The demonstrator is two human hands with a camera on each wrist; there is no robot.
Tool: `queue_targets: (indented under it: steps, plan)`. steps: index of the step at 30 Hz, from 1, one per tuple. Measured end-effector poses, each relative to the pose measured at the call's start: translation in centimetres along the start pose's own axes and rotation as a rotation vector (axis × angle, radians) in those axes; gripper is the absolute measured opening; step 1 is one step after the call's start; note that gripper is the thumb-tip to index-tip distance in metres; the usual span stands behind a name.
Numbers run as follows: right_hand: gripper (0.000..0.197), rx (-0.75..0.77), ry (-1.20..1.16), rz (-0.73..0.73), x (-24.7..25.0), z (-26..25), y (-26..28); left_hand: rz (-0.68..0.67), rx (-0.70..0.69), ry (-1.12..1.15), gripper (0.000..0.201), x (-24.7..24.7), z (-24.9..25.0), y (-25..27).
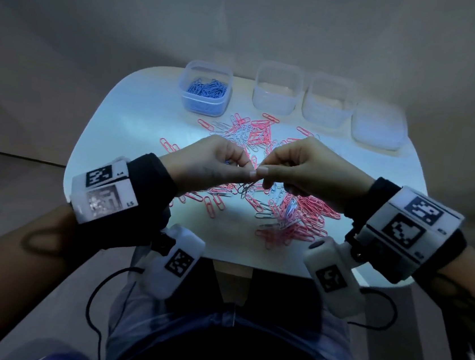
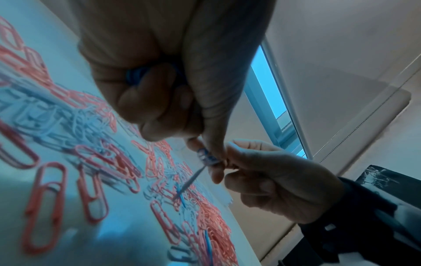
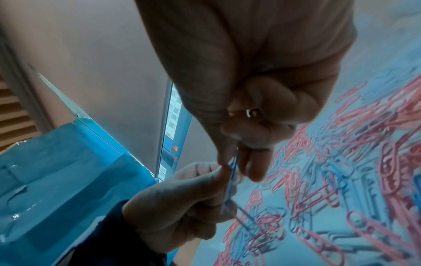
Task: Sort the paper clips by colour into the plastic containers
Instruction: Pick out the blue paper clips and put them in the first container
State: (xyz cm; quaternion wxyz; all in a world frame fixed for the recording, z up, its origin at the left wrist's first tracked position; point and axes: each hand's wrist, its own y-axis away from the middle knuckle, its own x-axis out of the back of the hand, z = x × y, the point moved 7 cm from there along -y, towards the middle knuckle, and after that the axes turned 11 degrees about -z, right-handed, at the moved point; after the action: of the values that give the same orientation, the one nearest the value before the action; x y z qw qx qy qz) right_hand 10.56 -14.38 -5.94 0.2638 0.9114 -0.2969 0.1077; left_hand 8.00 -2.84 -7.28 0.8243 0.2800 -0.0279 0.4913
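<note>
Surface: white table [image 1: 137,115] carrying scattered clips.
Blue clip [image 3: 232,172]: running 12-to-6.
Left hand [image 1: 211,162], right hand [image 1: 302,169]: both pinching it, fingers curled.

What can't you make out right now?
- Head view: what the left hand and right hand pinch, hidden by fingertips.
- Left wrist view: how many blue clips sit in the left palm, covered by curled fingers.
- Head view: the three right containers, contents blurred.

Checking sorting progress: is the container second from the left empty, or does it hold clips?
Apparently empty. The second container shows only clear walls and a pale bottom, while the leftmost container holds blue paper clips.
</note>
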Motion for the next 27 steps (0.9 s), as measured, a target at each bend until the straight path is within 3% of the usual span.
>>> queue_targets:
  steps: [6,12,14,16,18,20,23,25,27]
  plan:
    - [0.013,-0.006,-0.183,0.022,0.2,0.3,0.1,0.037,-0.02,0.034,0.006,0.6,-0.6,0.5]
    - [0.015,0.019,-0.241,0.063,0.5,0.5,0.0,0.128,0.009,-0.249,0.011,1.7,-1.0,1.3]
    - [0.015,0.025,-0.253,0.06,0.5,0.3,0.1,0.214,-0.002,-0.061,0.017,2.4,-1.1,1.5]
    - [0.017,0.039,-0.244,0.049,0.6,-0.3,0.1,0.271,0.02,0.356,0.026,2.7,-2.0,1.4]
    - [0.017,0.071,-0.217,0.023,0.6,-1.4,0.1,0.209,0.075,0.824,0.033,1.7,-3.0,1.2]
    - [0.017,0.098,-0.142,-0.001,0.9,-2.9,-0.1,0.059,0.131,1.142,0.03,0.3,-3.1,1.3]
    - [0.017,0.114,0.076,-0.082,0.9,-5.5,-0.9,-0.069,0.163,1.271,0.024,-0.5,-2.4,1.7]
    - [0.011,0.119,0.234,-0.156,-0.2,-7.0,-1.7,-0.083,0.136,1.271,0.021,-0.6,-1.5,1.8]
    - [0.009,0.115,0.415,-0.131,-0.8,-7.9,-2.7,-0.079,0.113,1.221,0.018,-0.7,-0.5,1.5]
